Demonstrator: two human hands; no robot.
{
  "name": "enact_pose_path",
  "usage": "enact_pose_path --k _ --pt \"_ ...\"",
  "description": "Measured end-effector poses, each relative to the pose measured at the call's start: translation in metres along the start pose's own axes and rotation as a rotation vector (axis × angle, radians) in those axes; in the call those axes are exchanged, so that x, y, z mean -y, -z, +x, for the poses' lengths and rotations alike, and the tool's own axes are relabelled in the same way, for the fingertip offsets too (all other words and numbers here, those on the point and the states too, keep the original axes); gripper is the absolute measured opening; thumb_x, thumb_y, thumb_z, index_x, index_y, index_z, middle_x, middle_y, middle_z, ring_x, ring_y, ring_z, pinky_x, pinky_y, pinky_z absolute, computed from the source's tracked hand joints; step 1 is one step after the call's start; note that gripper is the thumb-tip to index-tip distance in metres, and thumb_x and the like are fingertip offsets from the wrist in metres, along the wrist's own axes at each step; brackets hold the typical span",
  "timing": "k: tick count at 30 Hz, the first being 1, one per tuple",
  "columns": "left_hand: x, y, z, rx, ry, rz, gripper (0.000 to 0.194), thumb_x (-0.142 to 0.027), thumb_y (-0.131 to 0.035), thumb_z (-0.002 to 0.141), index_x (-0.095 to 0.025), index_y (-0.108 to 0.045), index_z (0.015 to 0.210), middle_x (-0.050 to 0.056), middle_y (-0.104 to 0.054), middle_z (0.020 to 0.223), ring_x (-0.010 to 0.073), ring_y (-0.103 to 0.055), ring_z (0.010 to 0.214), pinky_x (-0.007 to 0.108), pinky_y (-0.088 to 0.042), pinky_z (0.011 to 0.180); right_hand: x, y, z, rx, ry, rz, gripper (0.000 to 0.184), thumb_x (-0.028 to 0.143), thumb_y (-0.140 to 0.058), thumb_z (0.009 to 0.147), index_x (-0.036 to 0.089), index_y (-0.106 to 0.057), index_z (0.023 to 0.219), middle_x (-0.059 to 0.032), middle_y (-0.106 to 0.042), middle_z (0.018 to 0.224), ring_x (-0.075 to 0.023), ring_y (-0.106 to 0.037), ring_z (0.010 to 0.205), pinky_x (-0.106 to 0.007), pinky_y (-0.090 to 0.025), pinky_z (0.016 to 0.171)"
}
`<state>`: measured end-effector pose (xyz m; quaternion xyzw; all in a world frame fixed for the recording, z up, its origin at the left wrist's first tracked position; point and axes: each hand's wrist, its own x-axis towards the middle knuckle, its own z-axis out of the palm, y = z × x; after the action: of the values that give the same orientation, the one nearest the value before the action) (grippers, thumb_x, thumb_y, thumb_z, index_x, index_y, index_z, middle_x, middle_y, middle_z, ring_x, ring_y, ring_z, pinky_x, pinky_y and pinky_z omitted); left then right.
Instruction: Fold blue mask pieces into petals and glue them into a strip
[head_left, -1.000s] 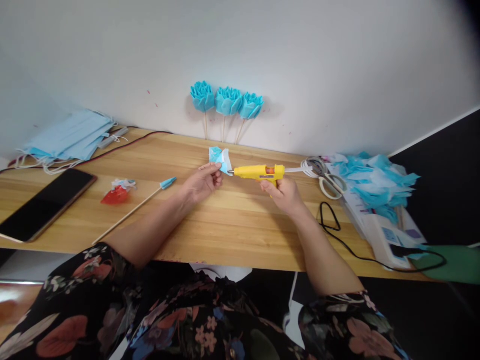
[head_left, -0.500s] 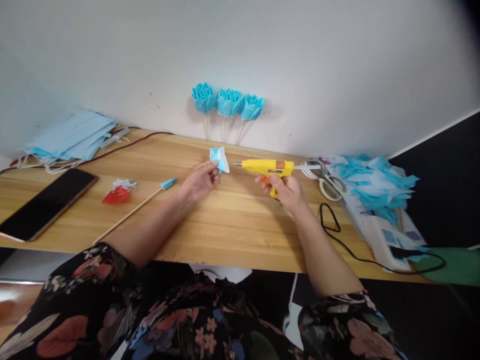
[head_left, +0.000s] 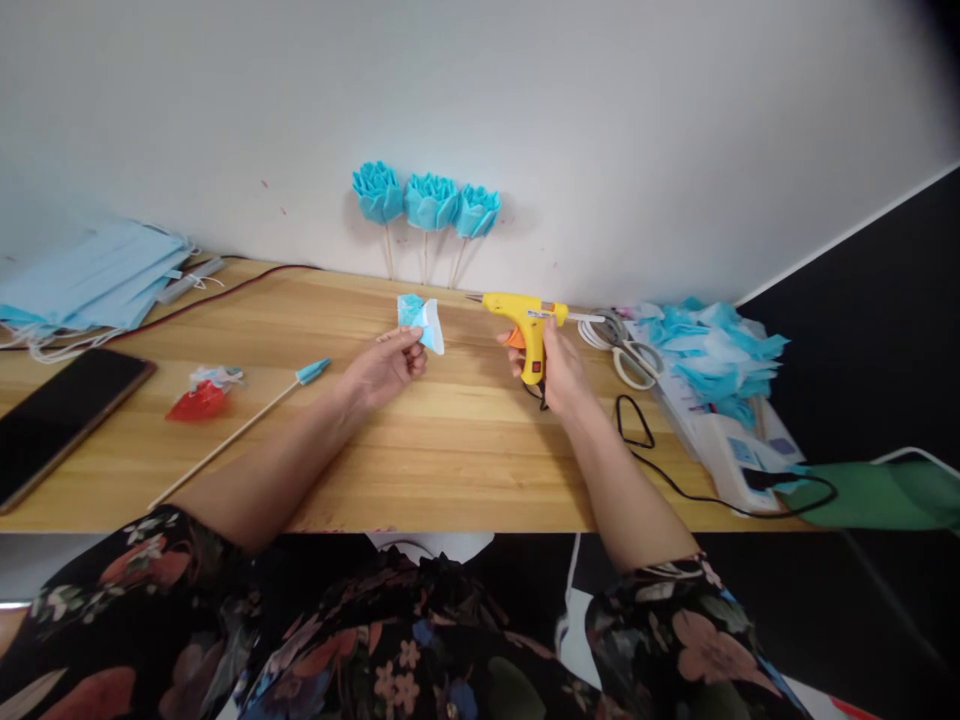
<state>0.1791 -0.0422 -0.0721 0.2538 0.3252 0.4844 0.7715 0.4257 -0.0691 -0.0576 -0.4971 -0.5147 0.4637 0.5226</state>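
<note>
Between the thumb and fingers of my left hand (head_left: 390,366) is a small folded piece of blue and white fabric (head_left: 421,320), held above the table. My right hand (head_left: 556,362) grips a yellow hot glue gun (head_left: 525,312) by its handle, fingers at the orange trigger. Its metal nozzle points left toward the fabric piece, with a gap between them. A white glue stick pokes out of the gun's back. Beside my left forearm lies a wooden stick (head_left: 232,437) with a rolled blue tip (head_left: 312,371).
Three blue fabric flowers (head_left: 430,202) on sticks lean against the wall. Face masks (head_left: 90,275), a phone (head_left: 71,420) and a red plastic packet (head_left: 201,400) lie left. Scissors (head_left: 636,364), blue fabric pieces (head_left: 712,350), a power strip (head_left: 731,465) and a black cable (head_left: 675,489) are right.
My right hand has turned the glue gun, so its handle and red switch now show more fully. The left hand still holds the fabric piece. The whole view has shifted slightly.
</note>
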Motion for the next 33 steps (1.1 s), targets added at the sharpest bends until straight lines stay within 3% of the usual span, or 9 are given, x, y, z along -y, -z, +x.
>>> enact_pose_path --k 5,10,21,28,33 --pt "-0.0005 0.0013 0.0002 0.011 0.001 -0.001 0.031 -0.018 -0.079 0.081 -0.016 -0.053 0.065 -0.004 -0.052 0.057 0.0079 -0.050 0.051 0.021 -0.037 0.049 0.0058 0.0017 0.0009 0.060 -0.087 0.146 0.044 0.053 -0.079 0.074 0.023 -0.062 0.102 -0.0079 -0.076 0.111 -0.0157 -0.067 0.082 -0.024 -0.053 0.054" --pt "-0.0025 -0.0009 -0.0008 -0.007 0.003 -0.001 0.030 -0.018 -0.079 0.082 -0.016 -0.053 0.066 -0.004 -0.052 0.056 0.0076 -0.051 0.051 0.021 -0.037 0.050 0.0096 -0.0007 -0.0022 0.118 -0.082 0.109 0.046 0.029 -0.081 0.068 0.027 -0.062 0.110 -0.0058 -0.071 0.127 -0.0179 -0.067 0.096 -0.027 -0.059 0.064" --pt "-0.0028 -0.0001 -0.0001 -0.007 -0.009 -0.015 0.030 -0.019 -0.079 0.081 -0.016 -0.053 0.067 -0.005 -0.051 0.056 0.0079 -0.050 0.050 0.021 -0.036 0.049 0.0047 0.0007 -0.0006 0.187 0.013 0.087 0.057 0.041 -0.078 0.078 0.031 -0.054 0.128 -0.0058 -0.073 0.125 -0.0190 -0.070 0.102 -0.032 -0.063 0.076" --pt "-0.0023 -0.0001 -0.0004 -0.018 -0.001 -0.021 0.031 -0.019 -0.080 0.081 -0.016 -0.052 0.066 -0.004 -0.051 0.056 0.0077 -0.050 0.050 0.021 -0.035 0.049 0.0084 0.0003 -0.0042 0.239 0.002 0.148 0.059 0.043 -0.080 0.077 0.031 -0.054 0.129 -0.0055 -0.074 0.119 -0.0176 -0.071 0.091 -0.031 -0.062 0.072" --pt "-0.0030 -0.0012 -0.0016 -0.020 -0.006 -0.013 0.030 -0.019 -0.079 0.082 -0.016 -0.054 0.068 -0.004 -0.052 0.056 0.0081 -0.050 0.050 0.021 -0.035 0.050 0.0099 -0.0002 -0.0070 0.285 -0.031 0.188 0.059 0.047 -0.082 0.075 0.030 -0.055 0.125 -0.0055 -0.075 0.111 -0.0158 -0.068 0.082 -0.025 -0.054 0.058"
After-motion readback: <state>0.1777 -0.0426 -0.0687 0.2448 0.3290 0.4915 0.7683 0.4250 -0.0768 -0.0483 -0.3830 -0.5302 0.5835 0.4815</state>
